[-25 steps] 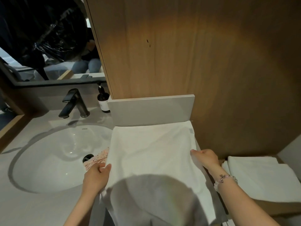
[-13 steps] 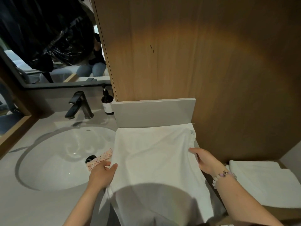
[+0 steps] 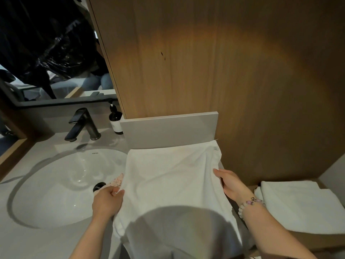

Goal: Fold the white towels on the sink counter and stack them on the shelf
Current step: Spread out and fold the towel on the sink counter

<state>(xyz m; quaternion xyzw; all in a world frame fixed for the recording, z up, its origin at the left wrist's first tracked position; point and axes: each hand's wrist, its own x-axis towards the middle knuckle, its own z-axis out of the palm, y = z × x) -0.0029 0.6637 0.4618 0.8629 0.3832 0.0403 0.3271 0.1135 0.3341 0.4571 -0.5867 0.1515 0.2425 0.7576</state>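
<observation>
Left hand (image 3: 107, 202) and right hand (image 3: 230, 185) are curled round the white towel (image 3: 168, 180) at its side edges, soft floppy stuff, probably best taken by the corners

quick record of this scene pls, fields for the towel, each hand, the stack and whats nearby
towel: white towel spread on the counter beside the sink basin, not yet on the shelf
left: left hand grips the towel's left edge
right: right hand holds its right edge
stack: folded towels lie on the shelf, to the right
nearby: faucet and dark soap bottle behind the basin
</observation>
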